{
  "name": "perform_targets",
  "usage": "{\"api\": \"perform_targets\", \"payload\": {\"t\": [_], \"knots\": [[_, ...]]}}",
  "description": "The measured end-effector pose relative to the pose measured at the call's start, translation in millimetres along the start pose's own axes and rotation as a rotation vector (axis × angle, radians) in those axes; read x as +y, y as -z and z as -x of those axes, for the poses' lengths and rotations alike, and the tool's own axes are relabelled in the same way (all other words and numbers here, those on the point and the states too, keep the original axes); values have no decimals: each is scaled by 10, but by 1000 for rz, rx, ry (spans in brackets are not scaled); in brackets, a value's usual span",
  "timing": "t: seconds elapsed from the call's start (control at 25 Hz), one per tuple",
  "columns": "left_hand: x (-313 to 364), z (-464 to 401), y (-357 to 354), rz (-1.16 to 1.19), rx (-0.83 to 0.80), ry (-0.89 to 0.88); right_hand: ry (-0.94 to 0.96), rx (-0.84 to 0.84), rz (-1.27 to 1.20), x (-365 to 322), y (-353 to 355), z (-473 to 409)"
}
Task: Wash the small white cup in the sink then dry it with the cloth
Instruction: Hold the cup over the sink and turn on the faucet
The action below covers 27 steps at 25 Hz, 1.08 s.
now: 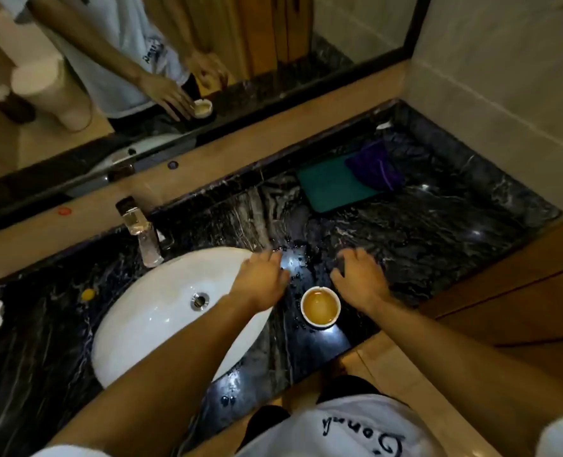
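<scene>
Sitting upright on the dark marble worktop (438,232), the small white cup (320,310) holds amber liquid, just right of the white sink (148,311). Left hand (262,282) and right hand (361,278) flank it, fingers loose, grasping nothing. Green cloth (332,188) lies well behind.

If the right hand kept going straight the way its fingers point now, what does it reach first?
The right hand points away over bare wet countertop. The first thing on that line looks like the teal cloth, though depth is hard to judge. The cup sits behind its fingertips.
</scene>
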<state>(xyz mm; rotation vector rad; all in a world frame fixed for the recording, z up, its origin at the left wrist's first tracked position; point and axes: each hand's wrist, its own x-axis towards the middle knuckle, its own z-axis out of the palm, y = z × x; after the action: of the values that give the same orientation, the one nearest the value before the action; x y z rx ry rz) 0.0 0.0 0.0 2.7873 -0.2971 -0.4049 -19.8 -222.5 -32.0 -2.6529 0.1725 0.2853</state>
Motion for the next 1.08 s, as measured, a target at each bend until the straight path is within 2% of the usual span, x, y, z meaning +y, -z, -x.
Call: {"api": "perform_targets", "payload": {"t": [0.08, 0.2, 0.4, 0.72, 0.96, 1.08], "knots": [[68, 8, -228, 115, -72, 55, -57, -149, -64, 164, -92, -56], [145, 110, -546, 269, -131, 249, -23, -335, -76, 336, -256, -67], [260, 98, -852, 441, -187, 445, -12, -424, -120, 335, -344, -56], [315, 192, -1069, 633, -41, 558, -38, -381, -138, 331, -433, -6], [318, 209, -1019, 638, -34, 558, -68, -348, -197, 248, -417, 17], [270, 238, -968, 644, 35, 587, -60, -319, -234, 152, -405, 30]]}}
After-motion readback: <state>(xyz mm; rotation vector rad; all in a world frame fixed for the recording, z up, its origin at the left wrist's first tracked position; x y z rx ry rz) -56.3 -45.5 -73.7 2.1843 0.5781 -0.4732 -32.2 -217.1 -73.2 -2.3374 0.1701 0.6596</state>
